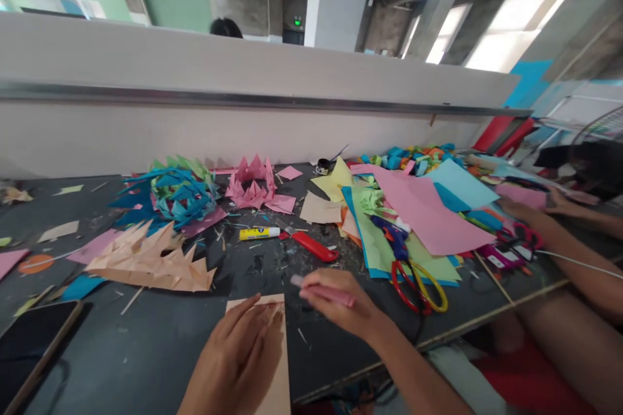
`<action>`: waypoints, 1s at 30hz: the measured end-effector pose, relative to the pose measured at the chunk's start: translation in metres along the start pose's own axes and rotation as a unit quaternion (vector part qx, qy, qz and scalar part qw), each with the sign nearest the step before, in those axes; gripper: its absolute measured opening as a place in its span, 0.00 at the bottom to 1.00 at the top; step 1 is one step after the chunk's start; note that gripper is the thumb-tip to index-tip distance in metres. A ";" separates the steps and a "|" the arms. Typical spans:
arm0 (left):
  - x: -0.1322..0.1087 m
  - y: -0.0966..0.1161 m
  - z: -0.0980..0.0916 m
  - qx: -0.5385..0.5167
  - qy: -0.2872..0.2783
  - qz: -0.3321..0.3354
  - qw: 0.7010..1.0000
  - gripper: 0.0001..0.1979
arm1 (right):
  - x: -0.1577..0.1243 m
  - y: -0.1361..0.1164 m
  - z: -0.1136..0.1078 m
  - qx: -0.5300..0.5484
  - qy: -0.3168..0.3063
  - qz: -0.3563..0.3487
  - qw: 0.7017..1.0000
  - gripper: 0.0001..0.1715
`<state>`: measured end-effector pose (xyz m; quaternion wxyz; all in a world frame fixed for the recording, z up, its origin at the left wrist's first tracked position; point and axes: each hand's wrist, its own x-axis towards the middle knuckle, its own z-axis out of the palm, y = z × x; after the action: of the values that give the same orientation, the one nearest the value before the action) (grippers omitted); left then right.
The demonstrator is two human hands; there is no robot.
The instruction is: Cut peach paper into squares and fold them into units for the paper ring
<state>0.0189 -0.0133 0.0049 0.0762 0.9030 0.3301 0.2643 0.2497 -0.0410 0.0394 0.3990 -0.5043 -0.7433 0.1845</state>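
Can't make out contents of small dark pot-like item at back of desk. Pinching pink pen-like tool between thumb and fingers of right hand, with tip just beside far right corner of peach sheet. Resting left hand on sheet at near edge, fingers extended, close together, covering much of it. Just beyond: red utility knife, yellow glue stick. Off left: peach folded strip. Off right: scissors on stacked paper.
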 end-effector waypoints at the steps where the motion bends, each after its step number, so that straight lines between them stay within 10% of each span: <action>1: 0.000 0.000 0.000 0.005 0.002 0.006 1.000 0.15 | -0.001 -0.006 0.004 0.029 -0.039 -0.014 0.999 0.08; 9: -0.002 0.006 -0.008 -0.038 -0.018 0.068 0.997 0.12 | -0.008 -0.020 0.037 0.191 -0.082 -0.030 0.978 0.19; 17: 0.000 0.009 -0.006 -0.106 -0.075 0.002 0.992 0.09 | -0.014 -0.024 0.021 0.212 -0.114 0.013 0.971 0.16; 23: -0.010 -0.014 -0.010 -0.117 0.016 -0.130 0.984 0.12 | -0.032 0.019 -0.035 0.203 0.227 0.086 0.949 0.22; 30: -0.007 0.004 -0.010 -0.110 -0.028 -0.008 0.994 0.03 | -0.029 0.023 0.014 -0.056 -0.110 -0.031 0.992 0.11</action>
<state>0.0115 -0.0212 0.0118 0.1862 0.8933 0.3043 0.2733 0.2575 -0.0559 0.0037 0.2920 -0.4790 -0.8070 0.1845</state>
